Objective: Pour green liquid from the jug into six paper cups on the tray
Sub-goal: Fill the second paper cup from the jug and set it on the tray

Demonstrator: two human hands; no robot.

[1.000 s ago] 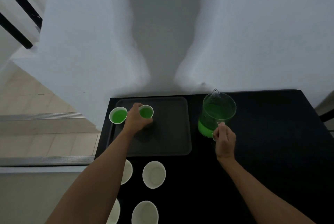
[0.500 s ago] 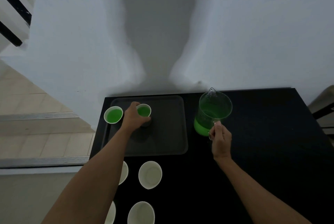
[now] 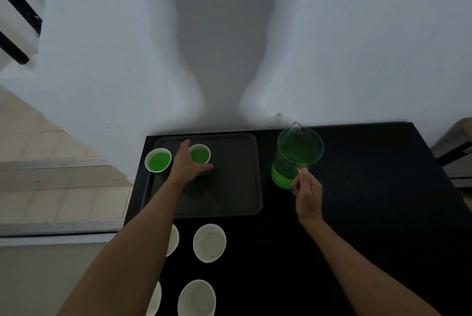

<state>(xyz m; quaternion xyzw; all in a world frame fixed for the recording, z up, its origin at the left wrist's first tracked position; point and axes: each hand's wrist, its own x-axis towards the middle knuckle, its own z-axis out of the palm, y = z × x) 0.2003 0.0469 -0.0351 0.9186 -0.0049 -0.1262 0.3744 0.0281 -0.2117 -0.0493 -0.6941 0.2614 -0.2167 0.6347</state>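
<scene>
A dark grey tray (image 3: 235, 188) lies on the black table. Two white paper cups of green liquid stand at its far left: one (image 3: 157, 160) at the corner, a second (image 3: 200, 154) beside it. My left hand (image 3: 187, 162) is wrapped around that second cup. To the right of the tray a clear jug (image 3: 296, 157) holding green liquid stands upright on the table. My right hand (image 3: 306, 192) grips its handle. Several empty paper cups sit in front of the tray, such as one (image 3: 209, 243) and another (image 3: 196, 299); two more are partly hidden by my left forearm.
The black table (image 3: 370, 200) backs onto a white wall. Its left edge drops to a tiled floor with steps (image 3: 51, 188). A dark piece of furniture (image 3: 457, 149) shows past the table's right edge.
Both hands stay where they were, left on the second filled cup, right on the jug's handle. The view has shifted slightly; nothing on the table has moved.
</scene>
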